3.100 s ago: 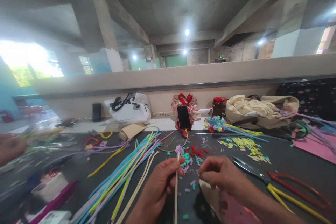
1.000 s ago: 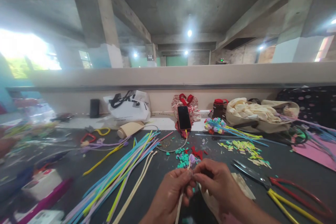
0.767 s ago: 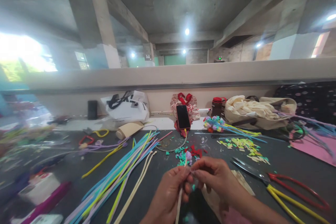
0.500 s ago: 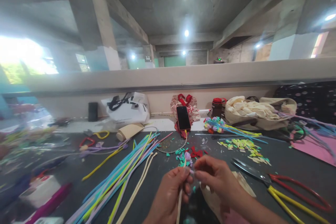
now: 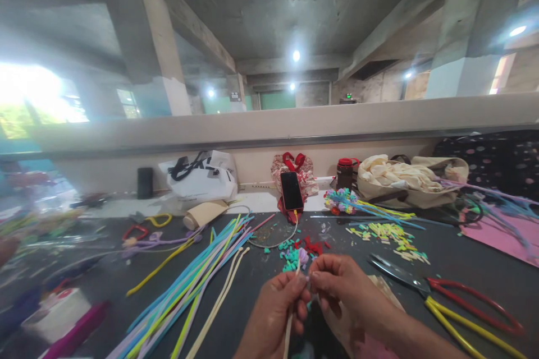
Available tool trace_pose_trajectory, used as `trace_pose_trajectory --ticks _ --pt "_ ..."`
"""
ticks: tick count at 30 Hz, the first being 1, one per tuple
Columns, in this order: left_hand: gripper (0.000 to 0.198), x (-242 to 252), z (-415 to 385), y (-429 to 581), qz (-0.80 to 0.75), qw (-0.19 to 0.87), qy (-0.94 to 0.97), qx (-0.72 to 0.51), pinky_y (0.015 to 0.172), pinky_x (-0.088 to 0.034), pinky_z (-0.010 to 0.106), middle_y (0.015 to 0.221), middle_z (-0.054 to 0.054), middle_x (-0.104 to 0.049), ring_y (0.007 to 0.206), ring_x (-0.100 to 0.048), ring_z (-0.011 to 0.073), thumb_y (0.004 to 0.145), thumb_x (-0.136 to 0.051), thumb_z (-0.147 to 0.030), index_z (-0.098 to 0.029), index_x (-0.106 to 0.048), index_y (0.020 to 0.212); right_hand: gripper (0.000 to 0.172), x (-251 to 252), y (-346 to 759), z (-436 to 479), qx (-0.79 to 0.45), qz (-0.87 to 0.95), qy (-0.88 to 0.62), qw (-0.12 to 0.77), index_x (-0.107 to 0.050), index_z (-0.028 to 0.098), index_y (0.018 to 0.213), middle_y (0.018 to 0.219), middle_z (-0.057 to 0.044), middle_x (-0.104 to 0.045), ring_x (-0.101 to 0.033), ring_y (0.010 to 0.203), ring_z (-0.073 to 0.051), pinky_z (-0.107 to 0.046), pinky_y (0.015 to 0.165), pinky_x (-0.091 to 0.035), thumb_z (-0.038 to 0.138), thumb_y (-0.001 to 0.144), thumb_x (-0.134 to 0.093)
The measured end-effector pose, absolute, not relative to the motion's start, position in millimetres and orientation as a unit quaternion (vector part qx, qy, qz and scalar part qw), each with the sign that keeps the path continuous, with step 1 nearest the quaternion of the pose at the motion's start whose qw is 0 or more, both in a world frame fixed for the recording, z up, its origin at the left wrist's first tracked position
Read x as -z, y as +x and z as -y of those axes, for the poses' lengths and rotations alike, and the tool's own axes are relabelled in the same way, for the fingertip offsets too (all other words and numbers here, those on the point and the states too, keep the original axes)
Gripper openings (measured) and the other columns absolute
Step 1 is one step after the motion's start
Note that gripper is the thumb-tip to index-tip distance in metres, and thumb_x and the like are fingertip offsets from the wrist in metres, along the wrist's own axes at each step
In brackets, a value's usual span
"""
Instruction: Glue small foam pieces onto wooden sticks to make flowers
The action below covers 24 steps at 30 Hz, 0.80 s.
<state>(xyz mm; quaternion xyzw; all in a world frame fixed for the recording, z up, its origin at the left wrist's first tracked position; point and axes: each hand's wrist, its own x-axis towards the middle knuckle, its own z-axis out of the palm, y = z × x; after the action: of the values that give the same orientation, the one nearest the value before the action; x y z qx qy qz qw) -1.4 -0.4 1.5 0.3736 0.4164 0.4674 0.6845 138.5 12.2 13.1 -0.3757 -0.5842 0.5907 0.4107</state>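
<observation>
My left hand is closed around a thin cream stem, which runs down between thumb and fingers. At the stem's upper end sits a small lilac bud-like piece. My right hand is pinched against the left fingertips, its thumb and forefinger on a tiny pale lilac bit that is mostly hidden. Just beyond the fingers lie turquoise pieces and red pieces.
Long coloured stems spread across the left. Large scissors with red and yellow handles lie right. Yellow-green pieces, a phone, a bottle, a white bag and a cloth bag stand farther back.
My right fingers have come in closer to the left fingertips and pinch there. The left hand keeps its hold on the stem. The whole view has shifted slightly.
</observation>
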Motion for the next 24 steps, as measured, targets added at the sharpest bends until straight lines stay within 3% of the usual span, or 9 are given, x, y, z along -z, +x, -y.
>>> trace_pose_trajectory --ticks 13,21,24 --pt "0.031 3.6 1.3 -0.6 -0.385 0.715 0.381 -0.443 0.029 -0.025 0.013 0.039 -0.004 -0.048 0.028 -0.033 0.0012 0.060 -0.066 -0.041 -0.012 -0.055 0.059 0.025 -8.8 141.8 -17.5 -0.737 0.497 -0.272 0.369 -0.056 0.009 0.061 0.051 0.001 -0.057 -0.042 0.031 -0.001 -0.011 0.030 -0.025 0.032 0.069 -0.063" --pt "0.032 7.5 -1.9 -4.7 -0.417 0.697 0.373 -0.449 0.031 -0.023 0.013 0.038 -0.007 -0.044 0.028 -0.032 0.0011 0.063 -0.063 -0.044 -0.014 -0.053 0.059 0.012 -11.8 136.5 -15.5 -0.531 0.595 -0.414 0.439 -0.056 0.013 0.064 0.046 0.006 -0.050 -0.045 0.035 -0.005 -0.013 0.032 -0.029 0.024 0.069 -0.058" --pt "0.032 5.9 -2.0 -4.5 -0.421 0.702 0.371 -0.438 0.031 -0.023 0.013 0.037 -0.008 -0.043 0.027 -0.031 0.0013 0.061 -0.063 -0.045 -0.014 -0.052 0.059 0.010 -10.6 136.7 -14.7 -0.449 0.647 -0.424 0.448 -0.056 0.015 0.064 0.049 0.005 -0.051 -0.049 0.041 -0.008 -0.016 0.038 -0.035 0.023 0.070 -0.056"
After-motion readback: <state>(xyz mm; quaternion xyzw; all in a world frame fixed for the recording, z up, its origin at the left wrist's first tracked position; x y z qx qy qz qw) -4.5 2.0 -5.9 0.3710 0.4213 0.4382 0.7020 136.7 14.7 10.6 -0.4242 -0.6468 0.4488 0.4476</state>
